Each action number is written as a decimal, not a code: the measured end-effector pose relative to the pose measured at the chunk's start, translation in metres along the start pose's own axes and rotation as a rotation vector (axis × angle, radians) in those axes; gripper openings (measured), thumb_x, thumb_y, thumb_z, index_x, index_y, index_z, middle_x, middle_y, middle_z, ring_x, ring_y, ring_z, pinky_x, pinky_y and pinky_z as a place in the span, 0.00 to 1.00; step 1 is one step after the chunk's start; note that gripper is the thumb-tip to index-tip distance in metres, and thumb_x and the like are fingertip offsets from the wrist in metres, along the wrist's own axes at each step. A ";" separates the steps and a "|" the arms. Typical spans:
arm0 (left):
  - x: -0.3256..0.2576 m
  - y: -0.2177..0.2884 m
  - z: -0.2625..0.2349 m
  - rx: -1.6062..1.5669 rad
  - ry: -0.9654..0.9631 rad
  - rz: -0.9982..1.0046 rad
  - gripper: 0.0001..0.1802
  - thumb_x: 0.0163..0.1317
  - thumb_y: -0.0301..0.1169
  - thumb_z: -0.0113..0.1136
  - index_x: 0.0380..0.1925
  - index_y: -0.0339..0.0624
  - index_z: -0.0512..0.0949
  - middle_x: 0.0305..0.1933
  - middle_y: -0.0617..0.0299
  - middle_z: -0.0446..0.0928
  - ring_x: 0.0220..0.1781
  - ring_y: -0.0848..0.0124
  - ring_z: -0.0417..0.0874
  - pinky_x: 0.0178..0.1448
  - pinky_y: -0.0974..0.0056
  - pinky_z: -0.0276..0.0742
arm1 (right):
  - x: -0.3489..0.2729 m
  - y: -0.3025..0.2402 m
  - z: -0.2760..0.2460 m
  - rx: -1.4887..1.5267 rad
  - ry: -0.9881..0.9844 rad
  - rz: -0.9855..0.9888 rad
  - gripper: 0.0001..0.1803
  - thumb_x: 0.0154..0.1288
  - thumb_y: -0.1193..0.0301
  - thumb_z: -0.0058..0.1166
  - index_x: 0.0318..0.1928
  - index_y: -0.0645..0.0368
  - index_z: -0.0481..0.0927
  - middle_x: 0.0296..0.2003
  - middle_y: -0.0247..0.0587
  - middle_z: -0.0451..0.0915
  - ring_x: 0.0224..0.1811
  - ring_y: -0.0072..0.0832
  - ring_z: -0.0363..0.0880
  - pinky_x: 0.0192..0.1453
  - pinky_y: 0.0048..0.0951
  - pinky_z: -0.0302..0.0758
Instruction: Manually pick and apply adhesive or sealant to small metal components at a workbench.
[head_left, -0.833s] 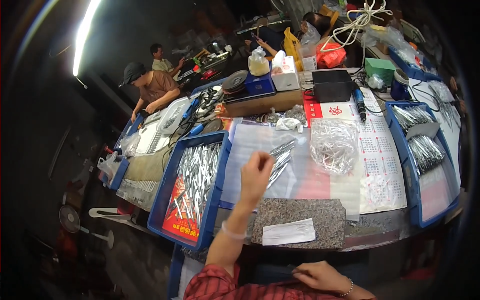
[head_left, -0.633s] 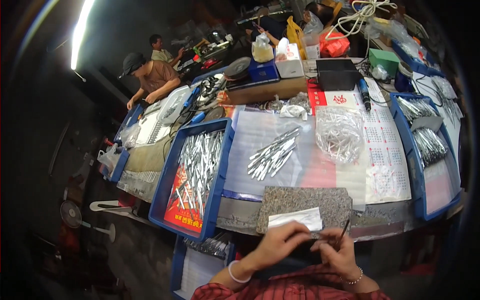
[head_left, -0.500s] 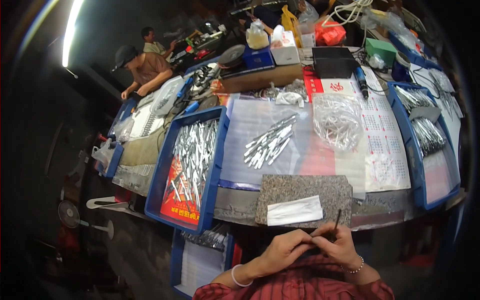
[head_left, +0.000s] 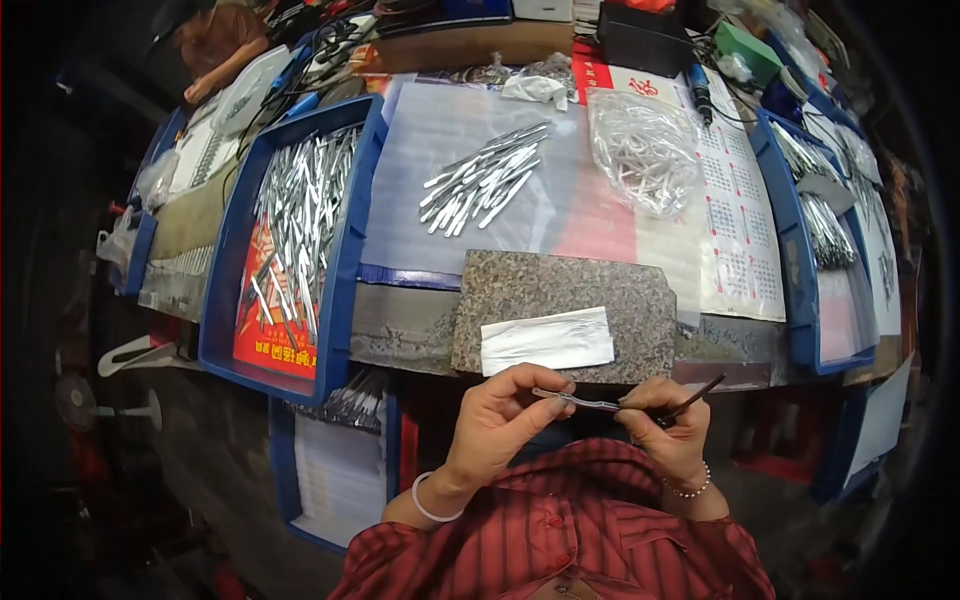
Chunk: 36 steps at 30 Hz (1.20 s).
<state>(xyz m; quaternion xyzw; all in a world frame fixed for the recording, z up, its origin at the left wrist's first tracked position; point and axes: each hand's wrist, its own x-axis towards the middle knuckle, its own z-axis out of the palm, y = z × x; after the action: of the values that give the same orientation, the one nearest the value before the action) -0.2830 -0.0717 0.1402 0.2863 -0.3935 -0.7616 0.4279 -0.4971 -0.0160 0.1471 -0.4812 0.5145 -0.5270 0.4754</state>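
Observation:
My left hand [head_left: 500,420] pinches one end of a slim, silvery metal strip [head_left: 597,404] between thumb and fingers. The strip's other end reaches the fingertips of my right hand [head_left: 668,432], which also grips a thin dark rod [head_left: 703,392] sticking out to the right. Both hands are just off the near edge of a speckled stone slab [head_left: 570,282]. On the slab lies a folded white cloth or paper [head_left: 545,342]. Farther back, a loose pile of similar shiny strips [head_left: 485,180] rests on plastic sheeting [head_left: 400,225].
To the left stands a blue tray [head_left: 345,250] of metal strips, with another blue tray [head_left: 390,470] below. A clear bag [head_left: 645,150] of pieces lies right of the pile. At right is a blue tray [head_left: 795,290] of bundles. A person [head_left: 225,45] works far left.
My hands have drawn apart, bringing the metal strip between them into sight. The rod has tipped from upright toward the right. The view has tilted down, shifting the table upward in it.

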 end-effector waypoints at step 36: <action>-0.031 -0.003 -0.019 0.024 0.198 -0.001 0.06 0.67 0.22 0.55 0.42 0.32 0.79 0.40 0.57 0.79 0.39 0.74 0.80 0.42 0.71 0.78 | 0.228 0.002 -0.078 -1.184 0.107 -0.570 0.06 0.61 0.75 0.55 0.39 0.62 0.77 0.34 0.45 0.77 0.31 0.43 0.78 0.35 0.40 0.74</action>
<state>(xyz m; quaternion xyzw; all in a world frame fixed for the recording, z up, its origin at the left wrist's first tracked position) -0.2546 -0.0505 0.1310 0.3653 -0.3583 -0.7252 0.4607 -0.5945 -0.2368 0.1485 -0.7518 0.5928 -0.2835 -0.0540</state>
